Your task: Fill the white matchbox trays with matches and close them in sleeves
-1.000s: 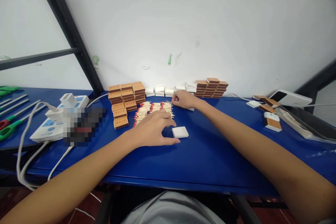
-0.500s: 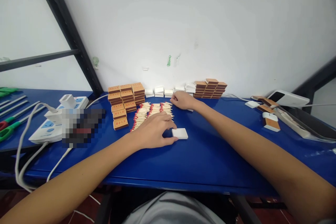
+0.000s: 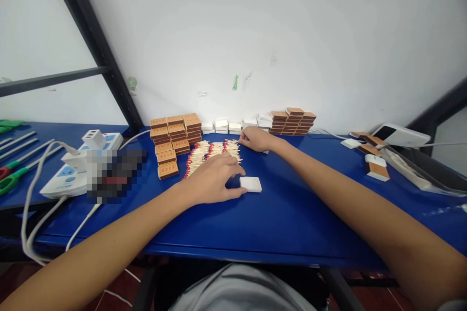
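A small white matchbox tray (image 3: 251,184) lies on the blue table in front of me. My left hand (image 3: 221,180) rests at its left end, thumb at the near corner and index finger at the far one, holding it lightly. Left of the tray, wooden matches (image 3: 197,158) with red heads lie in several rows, partly covered by my left hand. Farther back, my right hand (image 3: 257,139) is closed in a pinch on match ends at the far right of these rows. How many matches it grips I cannot tell.
Brown matchboxes stand in a left stack (image 3: 177,131) and a right stack (image 3: 292,122), with white trays (image 3: 221,125) between them along the wall. A power strip (image 3: 69,175) with cables lies left. At right are a white device (image 3: 401,136) and loose matchboxes (image 3: 377,170).
My right hand's fingertips have closed on matches at the back of the rows, and a few now stick out toward the left. My left hand and the tray have barely moved.
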The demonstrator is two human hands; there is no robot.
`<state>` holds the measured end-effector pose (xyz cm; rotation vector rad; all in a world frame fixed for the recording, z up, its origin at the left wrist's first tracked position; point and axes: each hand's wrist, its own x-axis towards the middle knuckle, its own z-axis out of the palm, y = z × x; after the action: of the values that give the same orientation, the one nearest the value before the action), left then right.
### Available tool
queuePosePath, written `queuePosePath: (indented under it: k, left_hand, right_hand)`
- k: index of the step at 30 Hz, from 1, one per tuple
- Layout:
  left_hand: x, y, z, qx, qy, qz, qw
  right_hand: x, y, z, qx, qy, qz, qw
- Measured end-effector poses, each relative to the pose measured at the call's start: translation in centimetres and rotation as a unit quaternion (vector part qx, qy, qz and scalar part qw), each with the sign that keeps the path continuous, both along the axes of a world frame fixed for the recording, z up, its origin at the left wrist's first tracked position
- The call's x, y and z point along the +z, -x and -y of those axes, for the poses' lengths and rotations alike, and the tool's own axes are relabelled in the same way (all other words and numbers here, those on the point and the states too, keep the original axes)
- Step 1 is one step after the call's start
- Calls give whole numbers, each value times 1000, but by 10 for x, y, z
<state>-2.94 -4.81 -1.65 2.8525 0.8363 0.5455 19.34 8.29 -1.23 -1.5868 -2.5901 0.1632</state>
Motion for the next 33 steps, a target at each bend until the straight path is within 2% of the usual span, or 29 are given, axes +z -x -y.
queuePosePath:
  k: [3,6,9,12,15,17,22,27,31,33]
  left_hand:
    - [-1,0,0,9,-4,-1,1000]
    - [-2,-1,0,10,-5,1,1000]
    - [-2,-3,0,8,-8,1,1000]
    - [-3,-4,0,7,-12,3,1000]
    - [-2,-3,-1,13,-13,-1,1000]
    - [0,-3,-1,21,-6,-10,1000]
    - [1,-4,-3,26,9,-14,1000]
    - [4,0,-5,27,25,-18,999]
    - [22,14,-7,34,45,-6,998]
    - [33,23,-9,28,42,-6,999]
  right_hand:
    - [8,-1,4,0,-3,5,1000]
    - [22,-6,20,-2,-16,1,1000]
    - [34,-19,53,18,-28,-46,998]
    - [40,-34,95,57,-6,-91,994]
    - [37,-41,127,89,42,-93,991]
    - [32,-40,138,104,60,-90,989]
    - [19,-28,147,118,70,-89,987]
    - [18,-24,141,118,44,-113,986]
    - [9,-18,125,63,-21,-179,982]
    - [-1,-12,118,65,-27,-192,979]
